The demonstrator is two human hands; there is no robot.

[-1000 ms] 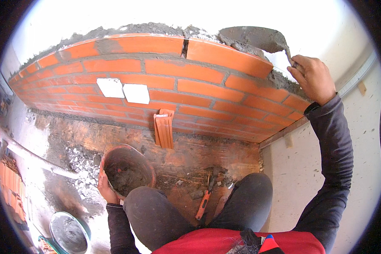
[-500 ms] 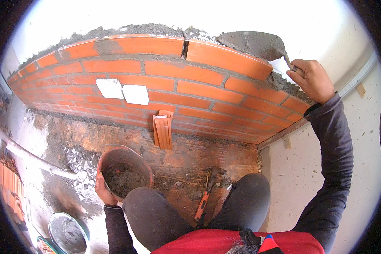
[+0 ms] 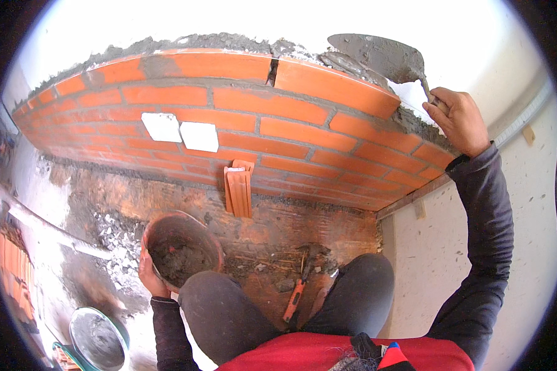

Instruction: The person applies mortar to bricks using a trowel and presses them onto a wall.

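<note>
Spreading mortar looks to be the step in hand: the trowel (image 3: 380, 57) lies blade-flat over the top of the brick wall (image 3: 272, 117), at its right part, with a grey smear under and beside it. The right hand (image 3: 457, 120) has its fingers wrapped tight round the trowel's handle, which is mostly hidden inside the fist.

As a judgement, the wall is well along. Many courses stand with filled joints, and the top course already carries a rough mortar bed (image 3: 185, 43) along most of its length. One upright joint (image 3: 271, 71) in the top course shows as a dark open gap, so that one seems not yet filled. No brick sits on the fresh bed, so the next course appears still to be laid.

Lower down, the left hand (image 3: 150, 279) cups the bucket (image 3: 181, 248) from beneath and at its left rim, fingers curled on it; some dark mortar remains inside (roughly the bottom part, hard to gauge). A loose brick (image 3: 239, 188) leans upright against the wall's foot. A hammer (image 3: 300, 284) with an orange handle lies on the ground between the knees, and a grey tub (image 3: 98, 339) sits at lower left, well apart from the bucket. Two white blocks (image 3: 181, 131) are set into the wall's face.
</note>
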